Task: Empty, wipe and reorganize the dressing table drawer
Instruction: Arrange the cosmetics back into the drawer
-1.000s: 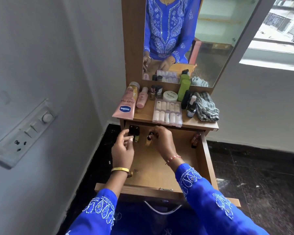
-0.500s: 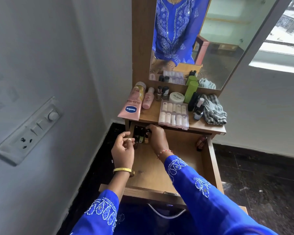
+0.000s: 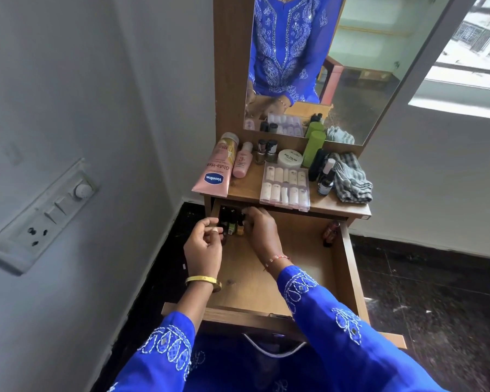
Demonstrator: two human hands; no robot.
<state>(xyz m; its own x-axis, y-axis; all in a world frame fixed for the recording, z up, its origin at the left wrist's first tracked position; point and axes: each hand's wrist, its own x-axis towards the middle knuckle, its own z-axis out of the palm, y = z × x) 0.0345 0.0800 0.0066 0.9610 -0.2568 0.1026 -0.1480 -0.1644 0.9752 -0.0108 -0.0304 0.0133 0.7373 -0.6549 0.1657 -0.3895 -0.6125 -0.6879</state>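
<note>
Dressing table top [image 3: 246, 190]: Vaseline tube [image 3: 216, 168], nail box [image 3: 285, 183], cloth [image 3: 350, 176].

Probably a home bedroom — a mirrored dressing table [image 3: 289, 198] crowded with cosmetics, wall switchboard [image 3: 44, 215] beside.

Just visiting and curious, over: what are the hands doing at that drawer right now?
Both hands at the drawer's back left corner. Right hand on the small bottles; left hand loosely curled beside them. Nothing blocking.
</note>
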